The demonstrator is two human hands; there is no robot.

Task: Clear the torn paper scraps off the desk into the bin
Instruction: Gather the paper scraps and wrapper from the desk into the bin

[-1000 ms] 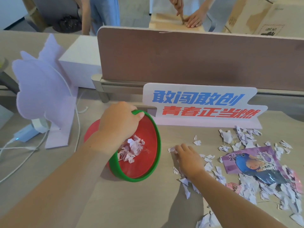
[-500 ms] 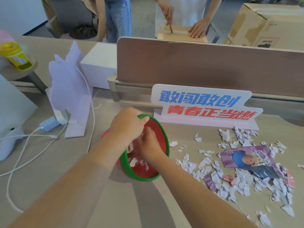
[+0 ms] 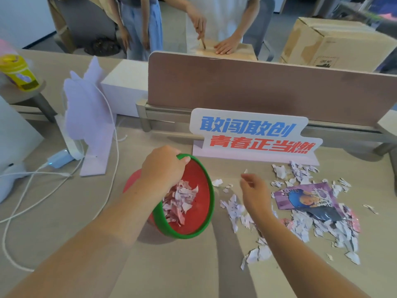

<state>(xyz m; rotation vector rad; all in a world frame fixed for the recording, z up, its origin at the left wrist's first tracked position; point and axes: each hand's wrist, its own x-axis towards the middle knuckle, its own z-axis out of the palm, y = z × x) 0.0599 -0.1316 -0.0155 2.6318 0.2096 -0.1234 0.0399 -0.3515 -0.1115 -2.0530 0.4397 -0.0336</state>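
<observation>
My left grip [image 3: 164, 166] holds the upper rim of the tilted bin [image 3: 199, 177]. My right grip [image 3: 255, 190] hovers just right of the bin, fingers loosely curled; whether it pinches anything, I cannot tell. The paper scraps [image 3: 235, 208] lie on the bench [image 3: 182, 265] beneath it and toward frame right.

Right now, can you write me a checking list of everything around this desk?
Surface: desk, tan, littered on its right side.
Job's things: red bin with green rim, tilted, scraps inside; many loose scraps not yet cleared.
Clutter: purple picture among them; slogan sign; cutout stand; yellow cup.
Hands: left hand grips the bin's rim; right hand hovers over loose scraps, fingers curled, hold unclear.
Cables: white cables and adapter at left.
Surroundings: divider, cardboard box, people standing behind.
</observation>
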